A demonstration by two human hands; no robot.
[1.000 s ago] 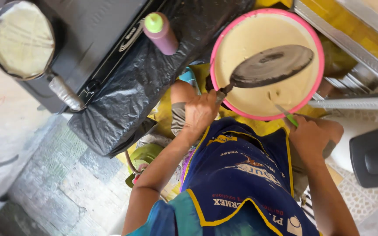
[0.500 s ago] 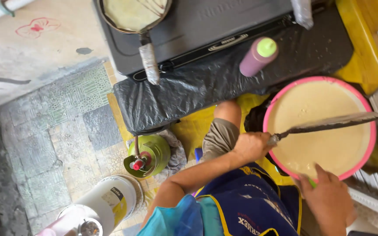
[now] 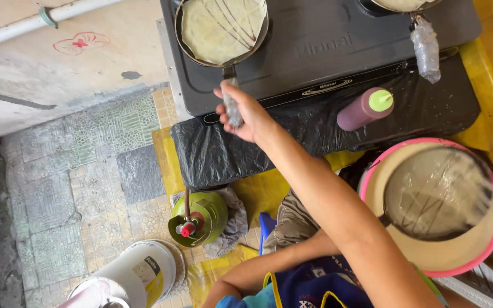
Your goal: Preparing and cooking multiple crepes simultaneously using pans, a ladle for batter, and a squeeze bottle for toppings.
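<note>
Right hand is closed round the pan handle; crepe pan lies beyond it. Left hand is hidden. Pan pickup is judged underway; a level lift is required.

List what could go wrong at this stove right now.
1. One hand reaches far over the stove to grip the pan handle; the pan could tip or the thin batter sheet could slide.
2. The squeeze bottle lies on its side on the black plastic sheet, close to the forearm, which might knock it off.
3. The green gas canister sits just below the stove edge, near the heat.
</note>
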